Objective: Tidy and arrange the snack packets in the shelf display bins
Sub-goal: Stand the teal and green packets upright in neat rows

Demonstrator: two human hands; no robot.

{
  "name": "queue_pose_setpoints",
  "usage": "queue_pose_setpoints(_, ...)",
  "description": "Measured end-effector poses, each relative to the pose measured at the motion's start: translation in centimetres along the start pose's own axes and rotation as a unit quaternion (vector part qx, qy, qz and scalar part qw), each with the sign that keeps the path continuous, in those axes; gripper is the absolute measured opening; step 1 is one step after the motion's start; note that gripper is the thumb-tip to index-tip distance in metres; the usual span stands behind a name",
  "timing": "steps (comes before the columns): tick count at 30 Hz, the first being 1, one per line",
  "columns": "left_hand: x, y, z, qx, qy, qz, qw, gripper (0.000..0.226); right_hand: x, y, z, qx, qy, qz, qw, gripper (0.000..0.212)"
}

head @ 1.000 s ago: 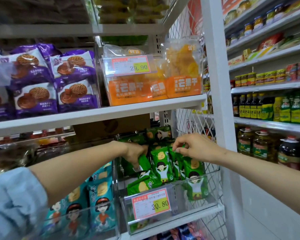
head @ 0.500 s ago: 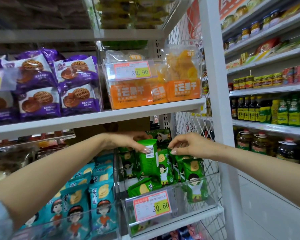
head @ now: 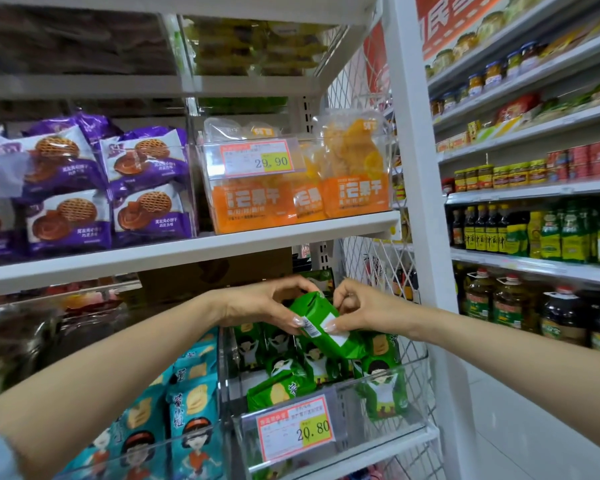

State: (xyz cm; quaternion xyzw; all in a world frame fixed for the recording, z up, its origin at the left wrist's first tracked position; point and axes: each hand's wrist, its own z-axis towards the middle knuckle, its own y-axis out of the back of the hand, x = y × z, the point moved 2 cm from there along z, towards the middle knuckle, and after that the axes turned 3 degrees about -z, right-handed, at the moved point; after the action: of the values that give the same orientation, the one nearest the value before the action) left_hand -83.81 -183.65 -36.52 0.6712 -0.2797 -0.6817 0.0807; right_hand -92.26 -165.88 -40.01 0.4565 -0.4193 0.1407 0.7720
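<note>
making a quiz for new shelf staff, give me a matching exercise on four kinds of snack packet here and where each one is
Things
1. tilted green packet
2. purple packets
3. orange packets
4. teal packets

Places
A. clear bin with the 29.90 tag
B. lower bin, left of the 20.80 tag
C. pinched between left hand and right hand
D. upper shelf, left of the orange ones

Pairs: 1-C, 2-D, 3-A, 4-B
</note>
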Motion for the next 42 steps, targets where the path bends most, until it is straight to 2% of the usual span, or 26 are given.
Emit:
queue_pose_setpoints(4,0.4,0.5,-0.1,-0.036,0.004,-0.096,0.995,0.051,0.2,-0.5,-0.1,-0.013,0.007,-0.064,0.998,0.05)
queue_pose_setpoints(7,0.3,0.6,0.0,-0.102,0.023,-0.169,0.98,0.033,0.3,-1.1,0.1,-0.047,0.026,-0.081,0.995,0.061)
queue_pose_setpoints(9,0.0,0.2,-0.1,-0.112,0.055,-0.136,0.983,0.026,0.2,-1.3,0.4,-0.076,0.026,-0.101,0.992,0.064)
queue_pose_setpoints(13,-0.1,-0.7,0.1,-0.085,0.084,-0.066,0.991,0.051,0.0,-1.4,0.9,-0.126,0.016,-0.165,0.978,0.071)
queue_pose_setpoints(16,0.3,-1.3,0.8,-0.098,0.088,-0.035,0.991,0.063,0.0,-1.8,1.0,-0.127,0.02,-0.177,0.976,0.072)
queue_pose_setpoints(20,0.9,-1.3,1.7,-0.147,0.093,0.014,0.985,0.049,-0.3,-1.8,1.1,-0.117,0.024,-0.168,0.979,0.067)
queue_pose_setpoints(25,1.4,-1.1,1.5,-0.124,0.091,0.038,0.987,0.039,-1.0,-1.4,1.2,-0.077,0.021,-0.129,0.988,0.06)
queue_pose_setpoints(27,1.3,-0.5,1.0,-0.133,0.083,0.002,0.988,0.037,-1.0,-1.2,1.1,-0.061,0.013,-0.116,0.991,0.058)
queue_pose_setpoints(30,0.9,0.4,-0.3,-0.137,0.06,-0.089,0.985,0.024,-0.7,-0.6,1.4,-0.078,-0.002,-0.125,0.989,0.056)
queue_pose_setpoints(32,1.1,1.1,-1.1,-0.128,0.042,-0.14,0.981,0.038,-0.4,-0.3,1.6,-0.086,-0.016,-0.064,0.994,0.052)
queue_pose_setpoints(34,1.4,1.4,-1.6,-0.119,0.035,-0.184,0.975,0.074,-0.1,-0.2,1.8,-0.058,-0.035,0.031,0.997,0.051)
queue_pose_setpoints(35,1.6,1.5,-1.7,-0.117,0.033,-0.203,0.972,0.08,-0.1,-0.2,1.9,-0.039,-0.045,0.069,0.996,0.051)
queue_pose_setpoints(36,1.6,1.5,-1.8,-0.12,0.029,-0.212,0.969,0.076,0.0,-0.2,1.9,-0.027,-0.052,0.094,0.994,0.05)
queue_pose_setpoints(38,1.3,1.4,-2.0,-0.131,0.036,-0.165,0.977,0.061,0.0,-0.1,2.2,-0.024,-0.057,0.117,0.991,0.049)
queue_pose_setpoints(40,1.0,1.7,-2.2,-0.122,0.055,0.014,0.991,0.06,0.1,0.3,2.6,-0.04,-0.056,0.104,0.992,0.055)
queue_pose_setpoints(42,0.7,1.9,-1.9,-0.105,0.07,0.159,0.979,0.055,0.3,0.9,2.7,-0.043,-0.052,0.056,0.996,0.056)
